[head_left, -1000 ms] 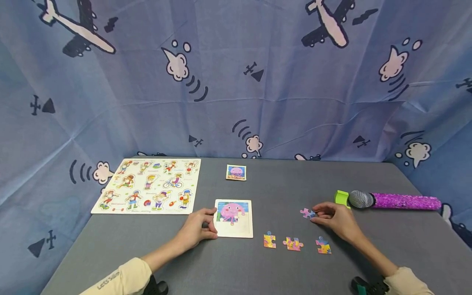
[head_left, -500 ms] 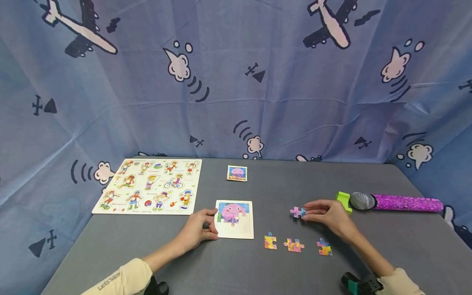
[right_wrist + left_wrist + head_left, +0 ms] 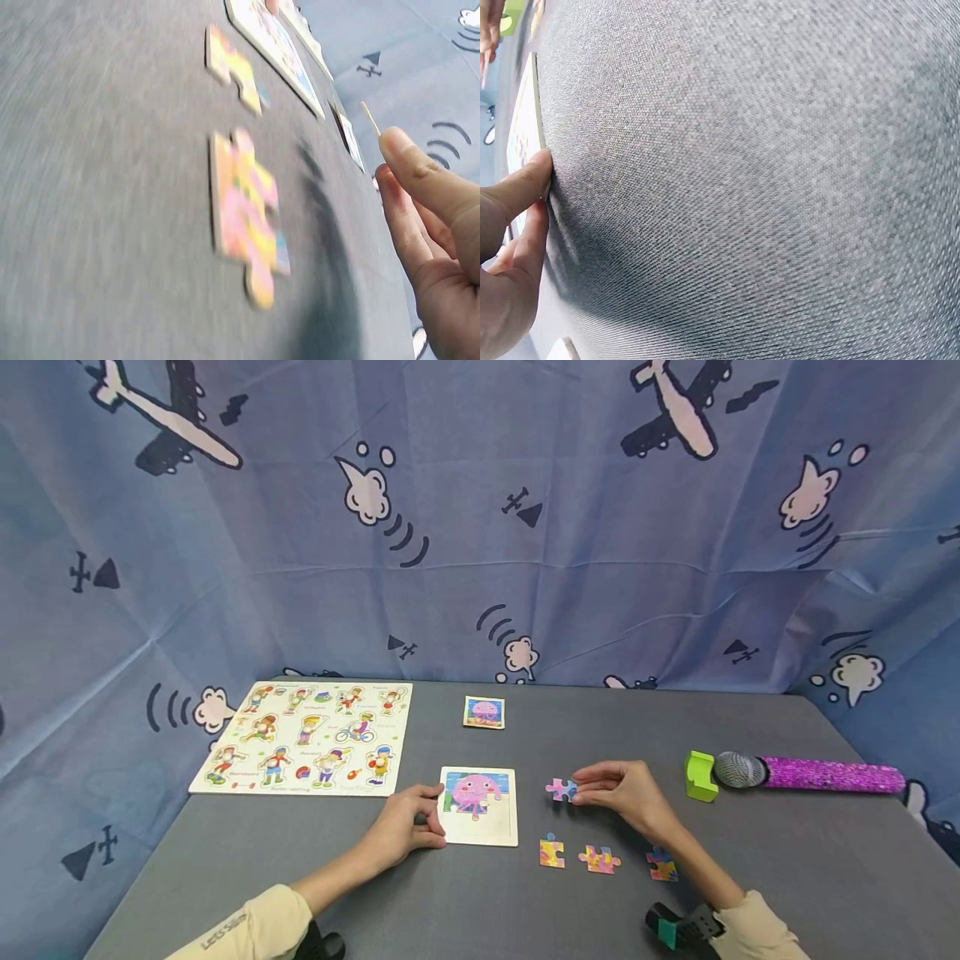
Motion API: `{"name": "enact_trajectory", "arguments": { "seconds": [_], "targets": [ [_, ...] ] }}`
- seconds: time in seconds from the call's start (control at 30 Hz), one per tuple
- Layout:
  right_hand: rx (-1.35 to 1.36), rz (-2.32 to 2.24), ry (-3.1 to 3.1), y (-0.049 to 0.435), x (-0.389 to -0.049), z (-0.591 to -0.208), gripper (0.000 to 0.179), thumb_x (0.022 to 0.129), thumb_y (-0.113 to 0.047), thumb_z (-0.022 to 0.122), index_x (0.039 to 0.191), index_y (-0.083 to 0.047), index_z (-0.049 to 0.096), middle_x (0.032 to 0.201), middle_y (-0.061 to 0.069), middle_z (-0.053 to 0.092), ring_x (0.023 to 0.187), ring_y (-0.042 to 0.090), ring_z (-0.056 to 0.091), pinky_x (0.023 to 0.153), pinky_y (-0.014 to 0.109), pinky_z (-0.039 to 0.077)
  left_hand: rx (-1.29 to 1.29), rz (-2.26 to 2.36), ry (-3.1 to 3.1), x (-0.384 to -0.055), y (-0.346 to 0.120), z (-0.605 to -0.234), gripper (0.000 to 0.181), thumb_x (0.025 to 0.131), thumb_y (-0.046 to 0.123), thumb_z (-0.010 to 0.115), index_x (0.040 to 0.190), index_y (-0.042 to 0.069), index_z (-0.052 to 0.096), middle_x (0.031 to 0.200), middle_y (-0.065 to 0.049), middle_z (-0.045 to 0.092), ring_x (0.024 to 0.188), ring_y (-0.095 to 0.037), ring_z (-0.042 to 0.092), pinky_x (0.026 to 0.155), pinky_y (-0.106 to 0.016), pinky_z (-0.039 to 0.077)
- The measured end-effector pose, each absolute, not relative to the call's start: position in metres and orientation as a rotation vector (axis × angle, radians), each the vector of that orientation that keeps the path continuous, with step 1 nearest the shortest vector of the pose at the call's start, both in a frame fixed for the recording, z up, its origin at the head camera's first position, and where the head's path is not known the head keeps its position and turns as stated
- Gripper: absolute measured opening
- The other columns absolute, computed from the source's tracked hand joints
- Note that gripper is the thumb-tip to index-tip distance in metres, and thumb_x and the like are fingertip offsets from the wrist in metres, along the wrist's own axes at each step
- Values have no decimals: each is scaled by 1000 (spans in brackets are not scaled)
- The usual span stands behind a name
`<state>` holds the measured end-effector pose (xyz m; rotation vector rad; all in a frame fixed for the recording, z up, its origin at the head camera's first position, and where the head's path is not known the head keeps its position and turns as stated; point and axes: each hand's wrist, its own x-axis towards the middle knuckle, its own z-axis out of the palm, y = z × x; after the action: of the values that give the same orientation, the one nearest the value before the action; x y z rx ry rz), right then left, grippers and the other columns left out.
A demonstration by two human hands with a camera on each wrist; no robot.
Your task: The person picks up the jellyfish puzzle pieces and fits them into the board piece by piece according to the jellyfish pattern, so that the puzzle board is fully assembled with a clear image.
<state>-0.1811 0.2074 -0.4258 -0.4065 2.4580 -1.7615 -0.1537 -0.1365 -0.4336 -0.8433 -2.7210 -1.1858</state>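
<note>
A jigsaw tray (image 3: 478, 833) with a partly assembled pink octopus picture lies flat in the middle of the table. My left hand (image 3: 408, 821) grips its left edge with thumb and fingers, seen close up at the tray's side (image 3: 534, 112) in the left wrist view. Between thumb and fingers my right hand (image 3: 626, 793) pinches a pink-and-blue jigsaw piece (image 3: 560, 790), raised over the table just right of the tray. In the right wrist view that piece (image 3: 370, 118) shows edge-on. Nearer the front lie a yellow piece (image 3: 551, 852), a pink-yellow piece (image 3: 599, 860) and a yellow-blue piece (image 3: 662, 865).
Behind the tray lies a small octopus picture card (image 3: 484, 712). A large board with children's figures (image 3: 303, 739) occupies the back left. On the right are a green block (image 3: 701, 777) and a microphone with a glittery pink handle (image 3: 825, 774). A patterned cloth (image 3: 450, 527) hangs behind.
My right hand has carried the pink-and-blue piece left, from near the green block toward the tray. The left hand stays on the tray's edge.
</note>
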Motion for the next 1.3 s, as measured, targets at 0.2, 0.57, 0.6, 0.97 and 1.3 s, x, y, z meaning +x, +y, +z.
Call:
{"name": "enact_trajectory", "arguments": {
  "seconds": [0.2,0.57,0.6,0.97,1.3],
  "targets": [
    [-437,-1781,2407,185,-185,-428,33,74,3,77,102,15,66,97,26,69,80,16,71,69,26,56,-841,-1177,-2724,-154,-136,-435,26,63,7,86,59,11,60,118,-23,62,112,-37,59,90,-47,47],
    [-508,-1670,2507,140,-186,-438,26,74,0,78,97,9,70,91,19,71,77,19,71,66,26,56,-833,-1197,-2730,-154,-137,-437,26,64,7,85,60,11,60,119,-23,62,113,-37,58,90,-47,47],
    [-519,-1650,2525,137,-186,-439,26,73,-1,78,96,8,70,90,18,71,76,19,71,66,25,56,-833,-1198,-2729,-154,-137,-437,26,64,7,85,60,11,60,119,-23,62,113,-37,58,90,-47,47],
    [-607,-1487,2700,115,-188,-435,21,68,-3,83,86,2,73,78,10,72,68,16,69,61,22,54,-840,-1186,-2721,-155,-137,-436,26,64,6,85,60,11,60,119,-22,63,112,-36,59,91,-48,46],
    [-616,-1367,2731,112,-189,-431,20,67,-1,84,84,1,73,74,6,70,63,9,64,57,18,51,-846,-1173,-2718,-154,-137,-433,26,65,6,85,59,12,60,119,-23,63,112,-37,59,90,-49,46]
  ]
}}
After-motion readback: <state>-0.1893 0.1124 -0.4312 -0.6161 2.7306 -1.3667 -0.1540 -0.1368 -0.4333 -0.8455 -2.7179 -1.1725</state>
